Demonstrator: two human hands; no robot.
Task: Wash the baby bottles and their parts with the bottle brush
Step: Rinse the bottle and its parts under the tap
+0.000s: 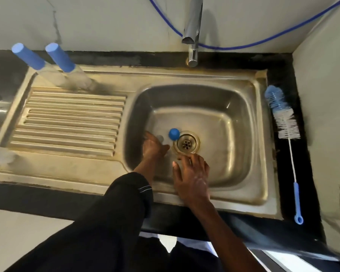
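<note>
Steel sink basin (243, 118), wet, held small parts only: a round blue plastic cap (174, 134) just beside the metal drain strainer (186, 143), and a clear, blurred piece (160, 138) next to the cap, kind uncertain. Left hand (154, 147) lay low in the basin by that clear piece, fingers loose, holding nothing I could make out. Right hand (190, 173) was spread, fingertips near the drain, released.

Blue-and-white bristled bottle brush (283, 114) lay untouched on the black counter (282, 169), right of the sink. Two clear bottles with blue caps (60, 57) stood at the back of the ribbed drainboard (67, 124).

Judgement: the parts look light, rigid and slick when wet, so pinch the cap by its rim. The brush's thin stem would likely flex, so take it by the blue handle.
</note>
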